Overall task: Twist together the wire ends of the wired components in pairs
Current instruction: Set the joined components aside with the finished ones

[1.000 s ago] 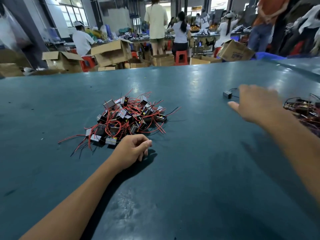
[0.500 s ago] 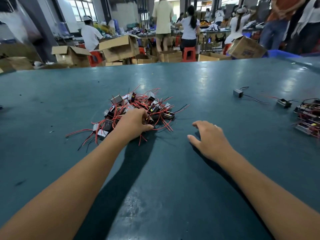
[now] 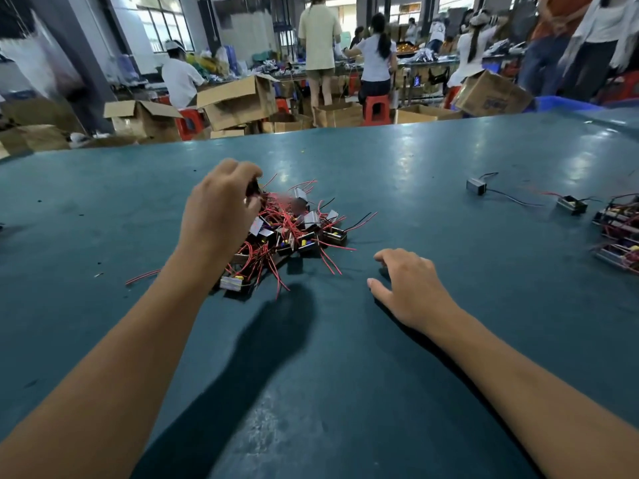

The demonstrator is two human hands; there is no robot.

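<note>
1. The left hand is raised over the far left part of the pile of wired components, its fingers curled round something dark at the top of the heap; it looks like one component, though the fingers hide most of it
2. The pile lies on the teal table, a little left of centre, a tangle of small boxy parts with red and black wire ends sticking out on all sides
3. The right hand rests on the table just right of the pile, near side, fingers relaxed and spread, holding nothing
4. Far right, a single component lies alone with a black wire trailing; another lies further right, beside a second cluster at the table's right edge
5. Beyond the far edge stand cardboard boxes and people at work
</note>
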